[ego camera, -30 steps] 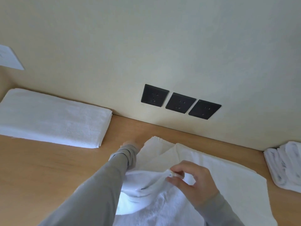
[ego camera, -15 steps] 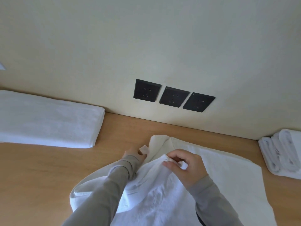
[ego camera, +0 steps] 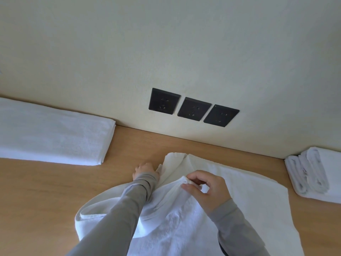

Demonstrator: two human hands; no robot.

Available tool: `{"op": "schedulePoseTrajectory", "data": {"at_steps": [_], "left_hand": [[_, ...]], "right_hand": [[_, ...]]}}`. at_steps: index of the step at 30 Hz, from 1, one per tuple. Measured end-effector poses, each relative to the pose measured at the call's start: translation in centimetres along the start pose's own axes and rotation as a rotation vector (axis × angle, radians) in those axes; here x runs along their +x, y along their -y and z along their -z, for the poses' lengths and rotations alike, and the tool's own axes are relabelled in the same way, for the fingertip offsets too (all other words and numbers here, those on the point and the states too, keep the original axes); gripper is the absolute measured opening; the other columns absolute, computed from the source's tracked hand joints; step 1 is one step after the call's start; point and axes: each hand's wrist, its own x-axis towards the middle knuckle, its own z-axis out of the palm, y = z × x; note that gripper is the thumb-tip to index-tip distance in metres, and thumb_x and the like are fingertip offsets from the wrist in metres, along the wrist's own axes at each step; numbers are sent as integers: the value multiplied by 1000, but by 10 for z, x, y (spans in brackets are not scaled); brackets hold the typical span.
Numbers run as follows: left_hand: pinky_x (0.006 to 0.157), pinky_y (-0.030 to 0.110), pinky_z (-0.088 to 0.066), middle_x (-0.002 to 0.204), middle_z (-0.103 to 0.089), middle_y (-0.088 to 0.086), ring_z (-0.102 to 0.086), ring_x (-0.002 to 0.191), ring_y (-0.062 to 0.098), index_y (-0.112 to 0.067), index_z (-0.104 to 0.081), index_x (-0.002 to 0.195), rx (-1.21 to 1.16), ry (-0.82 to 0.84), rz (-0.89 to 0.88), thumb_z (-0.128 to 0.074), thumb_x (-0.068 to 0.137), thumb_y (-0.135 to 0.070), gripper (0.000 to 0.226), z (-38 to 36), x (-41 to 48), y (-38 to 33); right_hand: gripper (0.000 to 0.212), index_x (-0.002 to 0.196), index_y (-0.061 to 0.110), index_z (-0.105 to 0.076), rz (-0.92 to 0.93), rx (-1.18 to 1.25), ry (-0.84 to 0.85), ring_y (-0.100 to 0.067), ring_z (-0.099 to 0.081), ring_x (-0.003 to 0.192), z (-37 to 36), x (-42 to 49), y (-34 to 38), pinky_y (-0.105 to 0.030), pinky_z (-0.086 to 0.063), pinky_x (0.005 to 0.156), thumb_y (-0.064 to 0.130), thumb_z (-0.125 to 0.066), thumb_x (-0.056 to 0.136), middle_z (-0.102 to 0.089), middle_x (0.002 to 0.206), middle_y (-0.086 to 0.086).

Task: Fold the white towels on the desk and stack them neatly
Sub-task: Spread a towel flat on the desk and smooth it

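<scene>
The white towel (ego camera: pixel 249 191) lies mid-desk (ego camera: pixel 46 191); its near edge has travelled up to the far one, right hand (ego camera: pixel 206 189) pinching the hem, left hand (ego camera: pixel 145 170) apparently gripping a corner, so this fold looks nearly closed

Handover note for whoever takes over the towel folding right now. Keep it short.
Left hand: appears to grip the far-left corner of the unfolded towel; its fingers are mostly hidden.
Right hand: pinches a raised fold of the same towel near its middle.
Things: the unfolded towel lies partly bunched on the desk. A folded towel lies far left by the wall. A pile of white towels sits far right, rolled rather than folded flat.
Done: the left towel is folded.
Left: finish this fold, probably fold the right pile, then stack them all.
</scene>
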Motion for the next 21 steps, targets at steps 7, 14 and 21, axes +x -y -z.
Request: {"op": "schedulePoseTrajectory", "data": {"at_steps": [7,14,21], "left_hand": [[56,12,-39,63,-57,-8,-53,62,14,-28,-49,64,-634,-311,-421,-62,85,-24,25,65,-56,7],[58,10,-48,61,-70,-13,-63,59,-3,-31,-72,61,-1119,-253,-559,-65,79,6,42,98,-129,22],[57,15,-51,66,-73,-1,-65,60,5,-24,-76,65,-1247,-179,-582,-60,81,10,41,92,-149,33]], "right_hand": [[10,64,16,-60,91,110,-41,-5,-47,59,-1,16,26,-14,-39,62,15,-66,72,-51,57,10],[6,74,14,-69,188,191,-34,2,-57,67,-7,33,58,-8,-41,65,8,-69,73,-63,66,19],[8,76,4,-68,121,109,143,-2,-55,63,-17,41,59,-11,-41,62,0,-75,73,-66,68,-1]]}}
